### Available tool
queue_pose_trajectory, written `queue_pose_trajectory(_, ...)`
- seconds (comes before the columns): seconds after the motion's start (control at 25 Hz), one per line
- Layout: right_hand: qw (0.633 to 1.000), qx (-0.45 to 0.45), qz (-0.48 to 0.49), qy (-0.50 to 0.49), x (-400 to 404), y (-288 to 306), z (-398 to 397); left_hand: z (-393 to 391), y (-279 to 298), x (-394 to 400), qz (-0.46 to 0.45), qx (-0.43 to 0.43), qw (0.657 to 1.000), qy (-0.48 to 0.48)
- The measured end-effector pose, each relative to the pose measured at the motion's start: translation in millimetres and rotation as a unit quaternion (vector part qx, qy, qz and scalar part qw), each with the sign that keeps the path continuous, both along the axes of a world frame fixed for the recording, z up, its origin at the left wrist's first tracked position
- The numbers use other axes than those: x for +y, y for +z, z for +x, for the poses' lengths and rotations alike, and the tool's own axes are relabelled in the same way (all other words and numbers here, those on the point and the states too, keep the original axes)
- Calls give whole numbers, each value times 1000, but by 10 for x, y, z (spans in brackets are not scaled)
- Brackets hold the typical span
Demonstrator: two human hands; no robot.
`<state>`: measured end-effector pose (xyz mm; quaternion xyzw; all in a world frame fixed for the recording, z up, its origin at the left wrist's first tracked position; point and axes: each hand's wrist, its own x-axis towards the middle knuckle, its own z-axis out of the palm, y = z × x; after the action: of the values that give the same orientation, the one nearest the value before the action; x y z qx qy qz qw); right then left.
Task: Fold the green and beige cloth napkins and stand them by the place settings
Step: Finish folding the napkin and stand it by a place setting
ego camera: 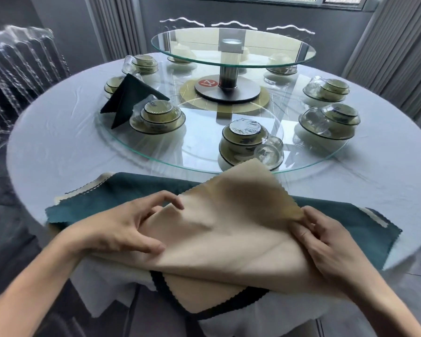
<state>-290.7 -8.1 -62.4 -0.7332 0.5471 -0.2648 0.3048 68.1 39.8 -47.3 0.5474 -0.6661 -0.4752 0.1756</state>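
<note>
A beige napkin [229, 227] lies half folded on a stack of green napkins [136, 188] at the table's near edge. Its far flap is raised toward the glass turntable. My left hand [122, 224] pinches the beige cloth on its left side, thumb and fingers curled on a crease. My right hand [323, 239] pinches the raised flap's right corner. A folded green napkin [127, 98] stands upright at the far left, beside a wrapped bowl setting [157, 117].
Several shrink-wrapped bowl-and-cup settings ring a glass turntable [156, 154], one [246, 139] just beyond the beige flap. A raised glass tier on a metal post [229, 71] stands in the middle. Clear chairs [17, 66] stand left of the white-clothed round table [58, 147].
</note>
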Motion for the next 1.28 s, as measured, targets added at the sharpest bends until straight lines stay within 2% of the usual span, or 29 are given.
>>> queue_pose_trajectory(0.04, 999, 0, -33, -9, 3, 61, 10, 6, 56, -16, -28, 14, 999, -9)
queue_pose_trajectory(0.16, 988, 31, -139, -52, -241, 466, 116, -32, 297, -309, -175, -13, 983, 43)
queue_pose_trajectory(0.24, 976, 65, -191, -81, -694, 827, 272, -58, 585, -680, -273, -54, 957, 85)
queue_pose_trajectory(0.32, 959, 114, -232, -116, -1375, 1120, 427, -57, 875, -1189, -354, -134, 916, 131)
queue_pose_trajectory(0.4, 943, 169, -240, -158, -1961, 1349, 566, -79, 1097, -1690, -363, -247, 880, 180)
queue_pose_trajectory(0.48, 939, 180, -234, -178, -2259, 1398, 661, -152, 1129, -1980, -289, -367, 864, 190)
queue_pose_trajectory(0.52, 935, 182, -252, -170, -2270, 1336, 687, -205, 1067, -2011, -275, -388, 861, 183)
queue_pose_trajectory(0.56, 929, 183, -285, -151, -2178, 1207, 695, -248, 956, -1957, -290, -376, 863, 172)
queue_pose_trajectory(0.64, 928, 140, -336, -79, -1758, 810, 653, -335, 667, -1597, -354, -273, 885, 129)
queue_pose_trajectory(0.72, 942, 96, -322, -13, -1182, 366, 562, -413, 313, -1040, -369, -178, 910, 66)
queue_pose_trajectory(0.8, 952, 79, -294, 28, -663, 6, 436, -428, -29, -512, -350, -151, 924, -2)
queue_pose_trajectory(0.92, 963, 69, -257, 50, -248, -317, 203, -280, -412, 13, -319, -147, 930, -105)
queue_pose_trajectory(1.0, 972, 57, -219, 59, -163, -426, 84, -140, -541, 216, -296, -191, 921, -167)
queue_pose_trajectory(1.08, 977, 66, -193, 62, -156, -502, 3, -109, -648, 320, -315, -279, 882, -210)
queue_pose_trajectory(1.16, 977, 87, -182, 67, -157, -563, -35, -216, -773, 387, -353, -324, 855, -199)
queue_pose_trajectory(1.28, 982, 70, -160, 67, -169, -568, -51, -335, -853, 405, -408, -231, 867, -170)
